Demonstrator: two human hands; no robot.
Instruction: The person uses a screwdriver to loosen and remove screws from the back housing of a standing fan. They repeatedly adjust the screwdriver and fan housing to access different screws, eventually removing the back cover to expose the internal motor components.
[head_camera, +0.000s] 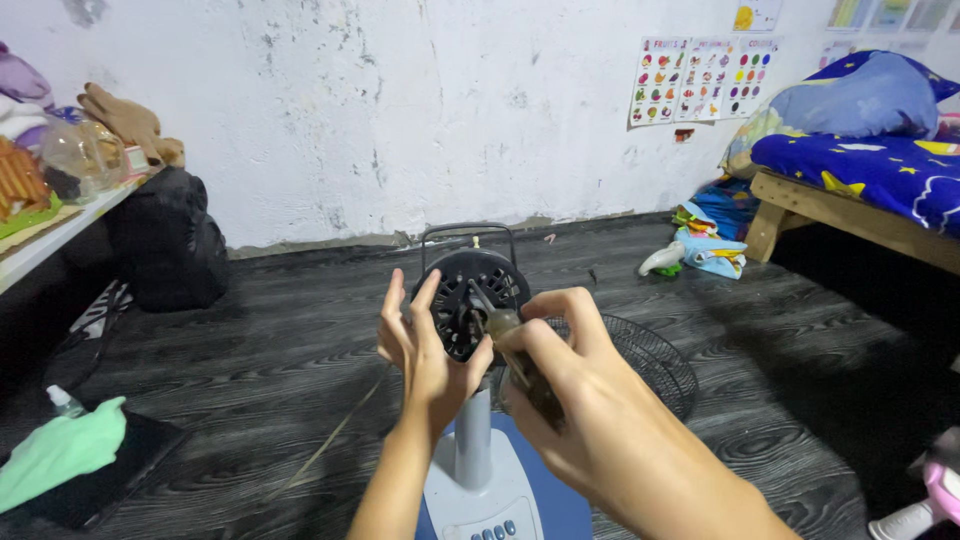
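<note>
Our left hand (425, 345) cups the fan motor (470, 300) atop its upright pole; our right hand (550, 355), nearer us, grips a screwdriver (505, 345) angled up into the motor's face.

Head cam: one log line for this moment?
left hand steadies black fan motor housing | right hand holds screwdriver at it | fan grille on floor

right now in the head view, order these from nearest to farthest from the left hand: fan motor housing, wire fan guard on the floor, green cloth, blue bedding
1. Fan motor housing: right against the left hand.
2. Wire fan guard: on the floor, just to the right.
3. Green cloth: far lower left.
4. Blue bedding: on the bed, upper right, by the wall.
</note>
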